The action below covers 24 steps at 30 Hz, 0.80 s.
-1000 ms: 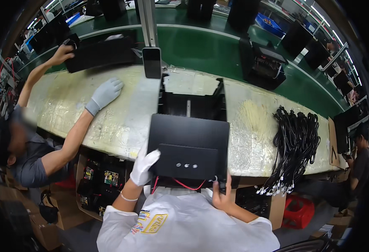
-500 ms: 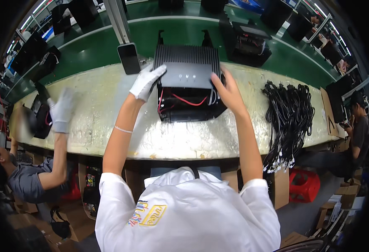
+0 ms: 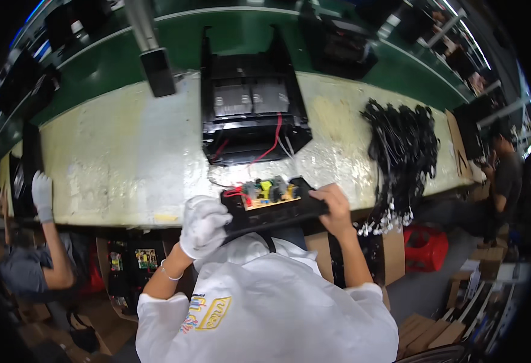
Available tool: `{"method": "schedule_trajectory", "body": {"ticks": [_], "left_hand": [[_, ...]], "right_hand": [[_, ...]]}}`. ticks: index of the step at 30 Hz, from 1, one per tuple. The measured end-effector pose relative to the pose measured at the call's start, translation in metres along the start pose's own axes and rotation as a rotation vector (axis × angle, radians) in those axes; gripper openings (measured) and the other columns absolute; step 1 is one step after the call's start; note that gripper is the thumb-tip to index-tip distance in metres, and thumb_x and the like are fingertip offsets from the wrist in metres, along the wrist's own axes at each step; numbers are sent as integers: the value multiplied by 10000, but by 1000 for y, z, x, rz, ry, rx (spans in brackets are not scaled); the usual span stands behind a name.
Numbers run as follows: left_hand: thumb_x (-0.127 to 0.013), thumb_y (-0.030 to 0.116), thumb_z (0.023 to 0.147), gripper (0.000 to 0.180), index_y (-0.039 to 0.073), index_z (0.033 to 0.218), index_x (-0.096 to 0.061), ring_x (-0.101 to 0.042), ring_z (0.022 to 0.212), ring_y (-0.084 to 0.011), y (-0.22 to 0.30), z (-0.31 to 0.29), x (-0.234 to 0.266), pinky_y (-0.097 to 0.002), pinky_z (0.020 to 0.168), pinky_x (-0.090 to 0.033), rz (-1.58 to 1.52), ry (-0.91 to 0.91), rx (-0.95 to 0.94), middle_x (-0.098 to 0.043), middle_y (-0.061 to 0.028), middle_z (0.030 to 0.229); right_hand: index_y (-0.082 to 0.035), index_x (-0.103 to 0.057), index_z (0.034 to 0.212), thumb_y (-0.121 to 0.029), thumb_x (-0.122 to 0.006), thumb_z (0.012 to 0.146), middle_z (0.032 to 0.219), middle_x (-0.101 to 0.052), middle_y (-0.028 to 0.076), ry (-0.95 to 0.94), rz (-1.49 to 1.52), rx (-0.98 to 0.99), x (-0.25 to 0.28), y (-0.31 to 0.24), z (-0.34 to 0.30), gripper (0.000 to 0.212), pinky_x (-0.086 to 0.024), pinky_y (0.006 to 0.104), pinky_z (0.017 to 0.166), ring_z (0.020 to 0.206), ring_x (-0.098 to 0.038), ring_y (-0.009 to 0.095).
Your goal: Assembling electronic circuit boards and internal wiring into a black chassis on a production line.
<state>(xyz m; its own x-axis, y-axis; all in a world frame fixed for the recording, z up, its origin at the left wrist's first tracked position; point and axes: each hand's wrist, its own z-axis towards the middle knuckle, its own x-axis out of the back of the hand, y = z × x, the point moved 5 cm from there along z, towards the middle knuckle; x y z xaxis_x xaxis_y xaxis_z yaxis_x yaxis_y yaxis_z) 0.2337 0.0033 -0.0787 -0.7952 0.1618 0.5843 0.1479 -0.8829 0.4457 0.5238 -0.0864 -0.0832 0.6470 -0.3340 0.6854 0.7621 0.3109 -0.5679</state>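
A black cover panel (image 3: 280, 213) is tilted over the table's near edge, its inner side up, bearing a circuit board (image 3: 271, 195) with yellow, grey and red parts. My left hand (image 3: 203, 225), in a white glove, is closed at the panel's left end. Bare, my right hand (image 3: 334, 207) grips the right end, thumb along the edge. Beyond the panel stands the open black housing (image 3: 253, 134); two grey blocks (image 3: 251, 98) sit side by side inside. A red wire (image 3: 277, 134) and thin pale wires trail from the housing toward the board.
A heap of black cables (image 3: 401, 151) with white ends hangs over the table edge at right. A phone-like dark device (image 3: 158, 72) stands by a metal post. At left, a co-worker's gloved hand (image 3: 42, 195) rests by a black part. Behind runs a green conveyor (image 3: 114, 63).
The panel has come off the housing top, turned over and moved toward my body with both hands, exposing its circuit board and the housing's inside. The co-worker's gloved hand has moved left and nearer.
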Motion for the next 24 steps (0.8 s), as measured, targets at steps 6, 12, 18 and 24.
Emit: {"method": "schedule_trajectory", "body": {"ticks": [6,12,18,24], "left_hand": [[-862,304,555,607,62,1032,-574,-564,990,-314,-5,-26,-20,-452,854,-435,128,-405,-103,-571,-85,1020],[-679,589,736,643,30,1039,-579,-557,1005,-329,-8,-30,-19,-465,886,-433,77,-410,-52,-580,-132,1085],[-432,577,933,563,42,1038,-572,-568,847,-338,-3,-6,-16,-471,799,-434,-51,-190,-24,-595,-147,971],[-490,405,958,426,-4,1048,-571,-584,934,-354,12,46,-19,-452,835,-465,-172,-34,33,-605,-191,1019]], "right_hand": [[-29,-614,1194,121,-555,706,1184,-607,181,-117,-257,41,14,7,2,515,-496,406,924,1094,-589,355],[31,-573,1094,-79,-672,812,1245,-524,259,417,-938,-240,136,84,37,318,-422,460,1010,1203,-474,435],[49,-530,1009,-183,-674,845,1232,-534,271,196,-1280,-271,158,185,27,319,-429,442,997,1214,-471,436],[50,-552,1041,-174,-641,901,915,-612,246,569,-1023,-166,192,85,51,279,-487,465,722,847,-598,424]]}}
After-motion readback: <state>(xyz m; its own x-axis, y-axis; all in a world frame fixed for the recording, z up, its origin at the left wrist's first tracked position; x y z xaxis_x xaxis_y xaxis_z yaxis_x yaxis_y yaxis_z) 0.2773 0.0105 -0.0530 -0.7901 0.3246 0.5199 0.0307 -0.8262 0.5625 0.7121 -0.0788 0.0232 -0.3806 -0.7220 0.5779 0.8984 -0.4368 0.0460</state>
